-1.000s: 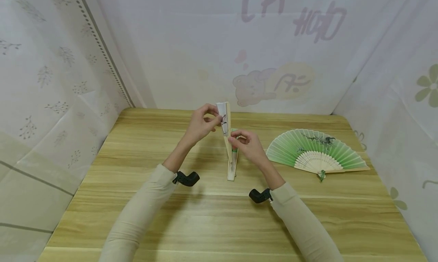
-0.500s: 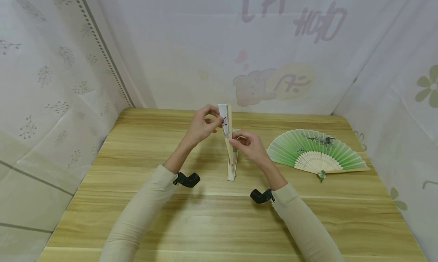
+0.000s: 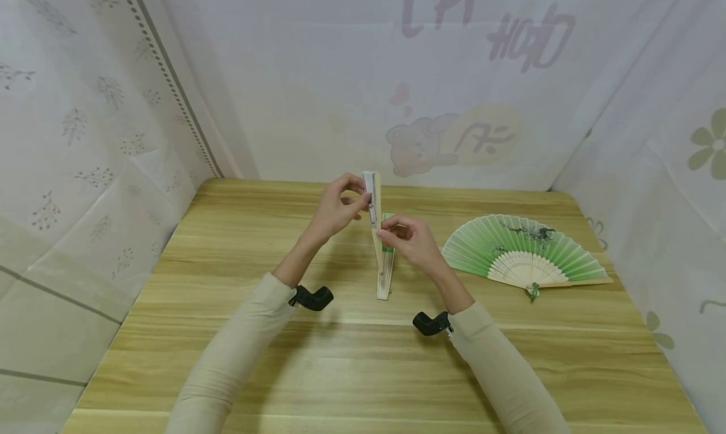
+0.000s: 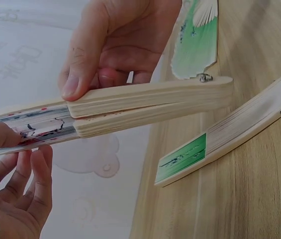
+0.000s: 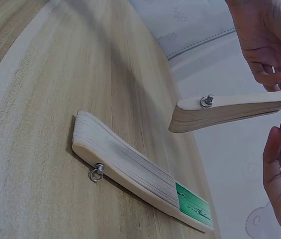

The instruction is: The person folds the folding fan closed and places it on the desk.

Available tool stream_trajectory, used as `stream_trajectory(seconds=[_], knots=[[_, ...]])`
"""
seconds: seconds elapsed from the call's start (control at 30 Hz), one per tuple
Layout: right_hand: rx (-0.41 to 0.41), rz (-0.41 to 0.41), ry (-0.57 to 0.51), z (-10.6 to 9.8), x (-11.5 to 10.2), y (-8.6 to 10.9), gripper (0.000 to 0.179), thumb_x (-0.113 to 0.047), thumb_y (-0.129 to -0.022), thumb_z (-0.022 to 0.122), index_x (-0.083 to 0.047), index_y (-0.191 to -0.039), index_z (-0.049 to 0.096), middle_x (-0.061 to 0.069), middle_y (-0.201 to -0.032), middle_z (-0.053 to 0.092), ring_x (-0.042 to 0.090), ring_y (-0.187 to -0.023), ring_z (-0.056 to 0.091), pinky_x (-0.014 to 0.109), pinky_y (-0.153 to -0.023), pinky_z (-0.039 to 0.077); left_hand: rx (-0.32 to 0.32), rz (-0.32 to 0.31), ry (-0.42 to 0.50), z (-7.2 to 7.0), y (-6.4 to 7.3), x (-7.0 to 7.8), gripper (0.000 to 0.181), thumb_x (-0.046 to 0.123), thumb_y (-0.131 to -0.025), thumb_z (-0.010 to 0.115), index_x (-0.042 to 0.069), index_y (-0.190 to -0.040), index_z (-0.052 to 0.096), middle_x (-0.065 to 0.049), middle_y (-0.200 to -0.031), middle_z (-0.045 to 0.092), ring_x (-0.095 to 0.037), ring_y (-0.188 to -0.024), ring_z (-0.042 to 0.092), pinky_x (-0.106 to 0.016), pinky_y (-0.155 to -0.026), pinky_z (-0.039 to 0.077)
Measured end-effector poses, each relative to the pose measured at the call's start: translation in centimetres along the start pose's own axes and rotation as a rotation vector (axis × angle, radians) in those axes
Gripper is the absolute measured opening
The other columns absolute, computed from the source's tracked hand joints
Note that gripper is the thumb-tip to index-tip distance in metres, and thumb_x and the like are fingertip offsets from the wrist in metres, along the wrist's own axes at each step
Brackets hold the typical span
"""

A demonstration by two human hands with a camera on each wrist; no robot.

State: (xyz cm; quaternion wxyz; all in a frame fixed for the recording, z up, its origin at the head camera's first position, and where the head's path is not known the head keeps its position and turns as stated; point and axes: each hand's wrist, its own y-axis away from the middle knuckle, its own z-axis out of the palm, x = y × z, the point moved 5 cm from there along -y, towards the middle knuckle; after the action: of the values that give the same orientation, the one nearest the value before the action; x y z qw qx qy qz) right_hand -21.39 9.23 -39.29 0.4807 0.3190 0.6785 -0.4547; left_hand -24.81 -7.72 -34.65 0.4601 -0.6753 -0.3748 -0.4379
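One white folding fan (image 4: 150,94) with a dark branch print, nearly folded, is being held above the wooden surface (image 3: 363,371) by two hands: the left hand (image 3: 334,210) is pinching the printed end between thumb and fingers, and the right hand (image 3: 413,239) is pinching the bare sticks, its fingertips seemingly part hidden. One folded green fan (image 5: 135,159) is lying below; one spread green fan (image 3: 527,248) is lying to the right.
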Motion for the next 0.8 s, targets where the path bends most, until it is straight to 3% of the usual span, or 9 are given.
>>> stream_trajectory(seconds=[0.2, 0.37, 0.43, 0.67, 0.8], knots=[[0.009, -0.015, 0.036, 0.0, 0.0, -0.1, 0.007, 0.012, -0.094, 0.065, 0.016, -0.099, 0.067, 0.028, -0.089, 0.066, 0.024, -0.069, 0.064, 0.027, -0.065, 0.056, -0.003, -0.019, 0.005, 0.0, -0.7, -2.7, 0.023, -0.002, -0.101, 0.060, -0.013, -0.120, 0.055, -0.026, -0.104, 0.057, -0.023, -0.073, 0.068, -0.030, -0.057, 0.058], [0.031, 0.012, 0.046, -0.2, 1.5, -0.3, 0.009, 0.009, -0.095, 0.066, 0.016, -0.100, 0.069, 0.029, -0.090, 0.067, 0.015, -0.069, 0.064, 0.025, -0.065, 0.056, 0.007, -0.051, 0.008, -0.1, -0.8, -3.6, 0.024, 0.003, -0.102, 0.061, -0.008, -0.122, 0.054, -0.020, -0.105, 0.057, -0.022, -0.074, 0.067, -0.031, -0.059, 0.059], [0.039, 0.013, 0.050, -0.4, 2.4, -0.4, 0.009, 0.009, -0.095, 0.066, 0.016, -0.100, 0.069, 0.031, -0.089, 0.066, 0.018, -0.069, 0.065, 0.026, -0.064, 0.056, 0.007, -0.068, 0.009, -0.1, -0.8, -3.8, 0.024, 0.005, -0.102, 0.061, -0.005, -0.122, 0.054, -0.018, -0.105, 0.058, -0.025, -0.077, 0.068, -0.033, -0.060, 0.060], [0.088, 0.049, 0.059, -0.8, 3.8, -0.4, 0.010, -0.001, -0.096, 0.070, 0.007, -0.098, 0.074, 0.019, -0.091, 0.069, 0.042, -0.075, 0.066, 0.058, -0.072, 0.057, -0.034, -0.125, 0.008, 0.3, -0.4, -4.4, 0.020, 0.006, -0.103, 0.060, -0.003, -0.122, 0.056, -0.019, -0.106, 0.061, -0.041, -0.088, 0.067, -0.041, -0.065, 0.061], [0.112, 0.088, 0.049, -1.0, 4.1, -0.4, 0.011, -0.005, -0.097, 0.070, 0.005, -0.098, 0.074, 0.016, -0.093, 0.069, 0.043, -0.077, 0.067, 0.061, -0.075, 0.056, -0.091, -0.155, 0.004, 0.8, 0.0, -5.0, 0.018, 0.003, -0.103, 0.060, -0.004, -0.119, 0.058, -0.020, -0.104, 0.062, -0.043, -0.089, 0.068, -0.044, -0.067, 0.061]])
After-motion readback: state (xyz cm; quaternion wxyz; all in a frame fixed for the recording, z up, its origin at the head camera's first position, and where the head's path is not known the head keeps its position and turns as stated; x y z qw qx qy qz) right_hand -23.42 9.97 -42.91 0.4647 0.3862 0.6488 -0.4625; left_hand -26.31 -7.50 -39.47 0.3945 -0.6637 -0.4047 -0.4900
